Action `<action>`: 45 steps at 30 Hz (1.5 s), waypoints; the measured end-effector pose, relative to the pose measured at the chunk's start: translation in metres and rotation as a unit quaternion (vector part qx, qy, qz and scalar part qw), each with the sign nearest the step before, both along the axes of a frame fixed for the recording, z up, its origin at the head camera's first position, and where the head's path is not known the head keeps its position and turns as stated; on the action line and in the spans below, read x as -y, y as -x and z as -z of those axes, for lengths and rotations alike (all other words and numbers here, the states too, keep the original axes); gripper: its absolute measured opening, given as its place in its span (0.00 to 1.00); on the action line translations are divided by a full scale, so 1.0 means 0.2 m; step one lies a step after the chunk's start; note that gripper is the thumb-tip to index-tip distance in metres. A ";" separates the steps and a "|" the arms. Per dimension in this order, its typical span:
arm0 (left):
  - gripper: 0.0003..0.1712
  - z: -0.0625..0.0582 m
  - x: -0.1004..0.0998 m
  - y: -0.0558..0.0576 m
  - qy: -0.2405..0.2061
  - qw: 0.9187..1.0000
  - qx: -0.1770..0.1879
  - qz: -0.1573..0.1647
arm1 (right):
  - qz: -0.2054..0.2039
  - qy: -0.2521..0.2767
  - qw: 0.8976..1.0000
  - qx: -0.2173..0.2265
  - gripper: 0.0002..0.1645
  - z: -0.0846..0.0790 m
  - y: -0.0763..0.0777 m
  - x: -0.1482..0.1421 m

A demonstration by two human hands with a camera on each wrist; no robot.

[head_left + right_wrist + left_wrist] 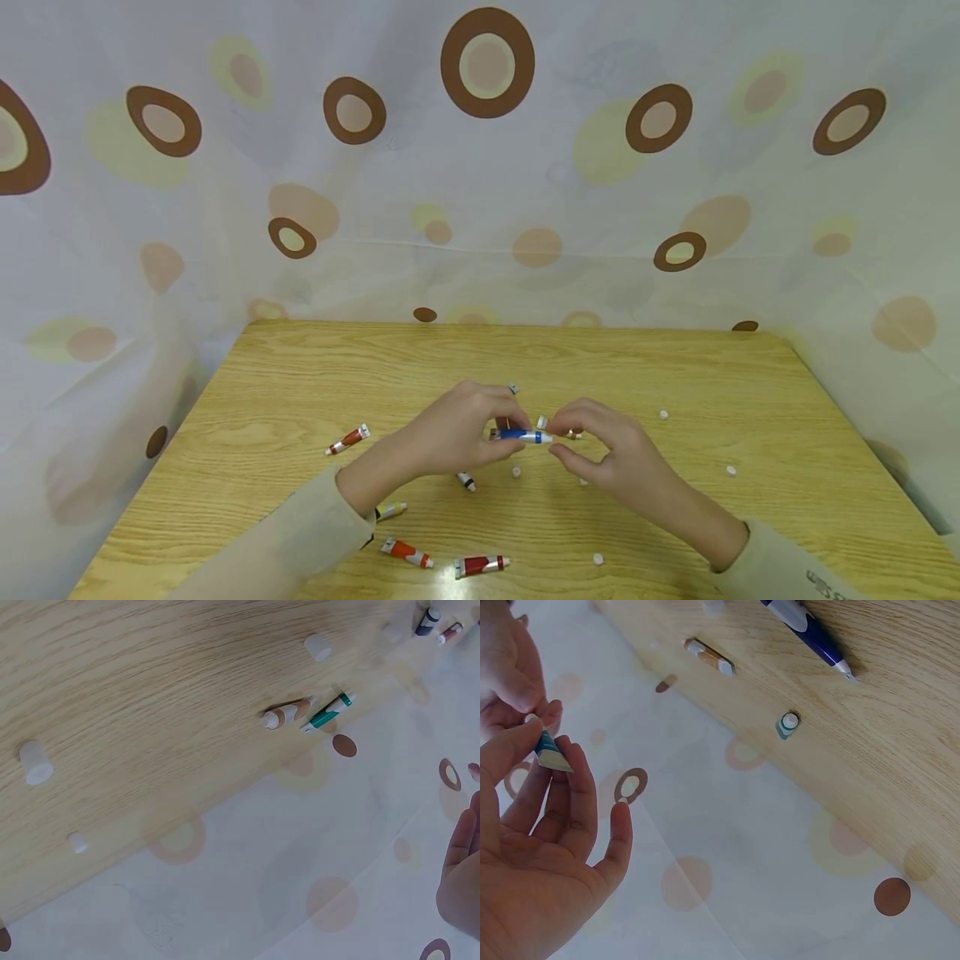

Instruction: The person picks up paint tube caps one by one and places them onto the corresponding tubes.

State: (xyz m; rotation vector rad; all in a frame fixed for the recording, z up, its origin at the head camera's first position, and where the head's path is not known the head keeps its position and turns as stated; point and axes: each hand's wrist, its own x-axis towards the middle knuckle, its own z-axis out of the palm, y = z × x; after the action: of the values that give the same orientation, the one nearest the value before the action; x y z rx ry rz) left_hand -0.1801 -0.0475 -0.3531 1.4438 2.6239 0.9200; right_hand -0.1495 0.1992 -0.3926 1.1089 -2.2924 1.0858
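The left hand (465, 432) has its grip around one little blue and silver tube (517, 435), up over the brown wooden bench (637, 367). The right hand's (617, 443) grip pinches its white tip (548, 438). Five small round white caps (663, 414) (just the ones I can see) lie about.

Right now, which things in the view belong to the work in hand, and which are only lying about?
In the work:
- blue tube, pinched by the left hand
- right hand, at the tube's white tip

Lying about, it seems:
- dark red tube
- orange-red tube
- yellow tube
- loose white caps, perhaps from the tubes
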 end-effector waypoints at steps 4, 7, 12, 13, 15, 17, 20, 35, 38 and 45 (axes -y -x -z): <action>0.06 0.00 0.00 0.00 0.001 1.000 -0.005 0.003 | -0.004 -0.001 1.000 0.004 0.20 0.00 0.00 0.00; 0.06 0.00 0.00 -0.01 0.001 1.000 -0.007 0.004 | -0.002 -0.003 1.000 0.005 0.19 0.00 -0.01 0.00; 0.06 0.00 -0.01 -0.01 -0.003 1.000 -0.012 0.007 | -0.004 0.001 1.000 -0.001 0.19 0.00 -0.01 0.00; 0.06 0.00 -0.01 -0.01 -0.003 1.000 -0.014 0.008 | -0.008 0.004 1.000 -0.007 0.19 0.00 -0.01 0.01; 0.05 0.00 -0.01 -0.01 -0.004 1.000 -0.017 0.009 | -0.013 0.010 1.000 -0.017 0.16 0.01 -0.01 0.01; 0.05 0.01 -0.01 -0.01 -0.003 1.000 -0.020 0.010 | -0.018 0.015 0.999 -0.029 0.15 0.01 0.00 0.01; 0.05 0.00 -0.01 -0.01 -0.001 1.000 -0.022 0.008 | -0.016 0.015 0.999 -0.030 0.14 0.02 -0.01 0.01; 0.06 0.01 0.00 -0.01 -0.007 1.000 -0.012 0.001 | 0.002 0.001 0.999 -0.046 0.21 0.00 -0.01 0.02; 0.06 0.01 -0.01 -0.01 -0.007 1.000 -0.009 0.002 | -0.008 0.000 0.998 -0.067 0.20 0.00 0.00 0.02; 0.06 0.01 -0.01 -0.01 -0.001 1.000 -0.005 0.003 | -0.009 -0.014 0.998 -0.068 0.03 0.01 0.00 0.01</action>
State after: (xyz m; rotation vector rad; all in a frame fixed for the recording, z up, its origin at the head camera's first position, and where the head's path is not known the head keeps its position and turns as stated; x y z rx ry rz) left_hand -0.1775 -0.0459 -0.3547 1.4595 2.6251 0.9184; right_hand -0.1487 0.1968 -0.3938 1.1796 -2.2023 0.9558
